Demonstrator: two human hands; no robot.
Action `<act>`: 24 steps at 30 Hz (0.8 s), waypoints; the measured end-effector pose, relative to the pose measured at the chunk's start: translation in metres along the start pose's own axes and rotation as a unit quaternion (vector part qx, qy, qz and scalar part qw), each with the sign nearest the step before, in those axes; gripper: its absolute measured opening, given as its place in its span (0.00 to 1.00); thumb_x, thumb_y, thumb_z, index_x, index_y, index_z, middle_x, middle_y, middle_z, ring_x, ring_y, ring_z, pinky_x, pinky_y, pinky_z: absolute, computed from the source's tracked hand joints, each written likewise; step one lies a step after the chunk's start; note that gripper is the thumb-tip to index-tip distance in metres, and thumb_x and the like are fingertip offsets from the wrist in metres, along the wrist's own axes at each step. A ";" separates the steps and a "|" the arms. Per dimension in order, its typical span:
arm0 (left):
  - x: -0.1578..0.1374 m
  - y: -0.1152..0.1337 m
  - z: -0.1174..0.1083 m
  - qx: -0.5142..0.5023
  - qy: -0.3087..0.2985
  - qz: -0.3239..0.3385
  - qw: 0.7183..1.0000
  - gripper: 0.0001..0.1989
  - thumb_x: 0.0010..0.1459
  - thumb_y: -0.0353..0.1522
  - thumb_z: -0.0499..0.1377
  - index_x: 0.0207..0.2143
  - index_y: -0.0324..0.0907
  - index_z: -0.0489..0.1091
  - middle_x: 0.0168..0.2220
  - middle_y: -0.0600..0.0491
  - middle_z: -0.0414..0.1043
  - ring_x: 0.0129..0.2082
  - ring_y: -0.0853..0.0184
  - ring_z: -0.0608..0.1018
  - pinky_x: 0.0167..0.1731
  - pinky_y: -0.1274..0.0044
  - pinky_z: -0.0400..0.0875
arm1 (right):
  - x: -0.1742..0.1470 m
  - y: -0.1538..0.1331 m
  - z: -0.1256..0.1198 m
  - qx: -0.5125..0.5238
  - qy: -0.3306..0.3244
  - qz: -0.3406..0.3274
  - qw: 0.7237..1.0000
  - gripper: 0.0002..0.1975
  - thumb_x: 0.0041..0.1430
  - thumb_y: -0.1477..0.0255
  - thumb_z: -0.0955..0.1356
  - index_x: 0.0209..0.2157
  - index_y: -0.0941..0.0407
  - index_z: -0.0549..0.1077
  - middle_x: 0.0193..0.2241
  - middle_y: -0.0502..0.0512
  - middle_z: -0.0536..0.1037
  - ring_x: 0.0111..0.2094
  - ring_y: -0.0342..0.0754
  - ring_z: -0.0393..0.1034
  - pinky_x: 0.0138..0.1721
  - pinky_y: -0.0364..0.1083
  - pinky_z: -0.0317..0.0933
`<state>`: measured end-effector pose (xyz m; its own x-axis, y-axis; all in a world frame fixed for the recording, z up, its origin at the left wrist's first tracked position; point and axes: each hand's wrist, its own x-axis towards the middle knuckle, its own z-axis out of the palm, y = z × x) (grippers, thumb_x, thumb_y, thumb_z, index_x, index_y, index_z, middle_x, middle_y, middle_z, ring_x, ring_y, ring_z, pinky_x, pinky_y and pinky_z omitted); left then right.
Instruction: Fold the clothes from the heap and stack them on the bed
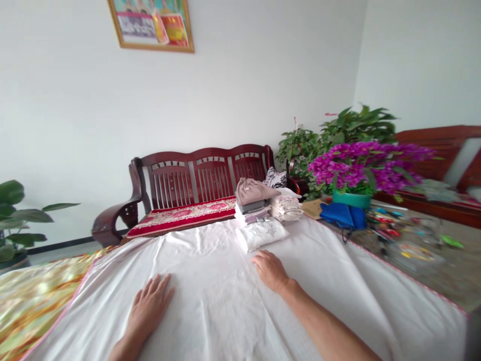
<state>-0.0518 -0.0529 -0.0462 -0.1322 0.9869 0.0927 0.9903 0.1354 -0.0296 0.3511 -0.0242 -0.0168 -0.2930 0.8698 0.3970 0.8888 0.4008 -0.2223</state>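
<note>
A white cloth with a pink edge is spread out before me, lightly wrinkled. Flat on its left part rests my left hand, fingers stretched out and nothing held. My right hand lies on the cloth right of the middle, its fingers extended and slightly bent, with nothing visible in it. Just beyond it is a folded white garment with a grey pattern. Behind that garment rises a stack of folded clothes, topped by brownish-pink trousers. A second pile of folded pale cloths stands beside the stack.
A dark red wooden bench with a red runner stands behind. On the right, a table bears purple flowers, a blue cloth item and a clear box. Yellow patterned fabric lies at left, near a leafy plant.
</note>
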 end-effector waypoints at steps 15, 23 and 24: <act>0.014 -0.014 0.018 -0.050 0.068 0.022 0.996 0.27 0.67 0.41 0.46 0.65 0.44 0.62 0.66 0.48 0.60 0.67 0.57 0.61 0.64 0.65 0.55 | -0.008 -0.023 -0.006 0.080 -0.062 -0.161 0.982 0.19 0.64 0.75 0.61 0.52 0.54 0.76 0.56 0.52 0.75 0.58 0.47 0.66 0.61 0.42 0.52; 0.018 -0.017 0.023 -0.051 0.065 0.038 0.996 0.27 0.67 0.41 0.44 0.65 0.44 0.62 0.66 0.47 0.60 0.67 0.57 0.62 0.64 0.65 0.54 | -0.001 -0.066 0.021 0.078 -0.051 -0.178 0.980 0.20 0.65 0.69 0.63 0.57 0.58 0.68 0.60 0.61 0.70 0.62 0.53 0.61 0.65 0.51 0.51; 0.018 -0.018 0.024 -0.049 0.063 0.040 0.996 0.27 0.67 0.40 0.44 0.65 0.44 0.62 0.66 0.47 0.60 0.67 0.57 0.62 0.64 0.65 0.54 | 0.000 -0.069 0.022 0.080 -0.049 -0.178 0.980 0.20 0.64 0.68 0.63 0.57 0.57 0.68 0.60 0.60 0.70 0.61 0.53 0.62 0.65 0.51 0.51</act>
<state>-0.0726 -0.0353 -0.0676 -0.0535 0.9742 0.2192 0.9976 0.0424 0.0552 0.2825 -0.0456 -0.0216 -0.6132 0.6874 0.3891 0.6603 0.7164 -0.2251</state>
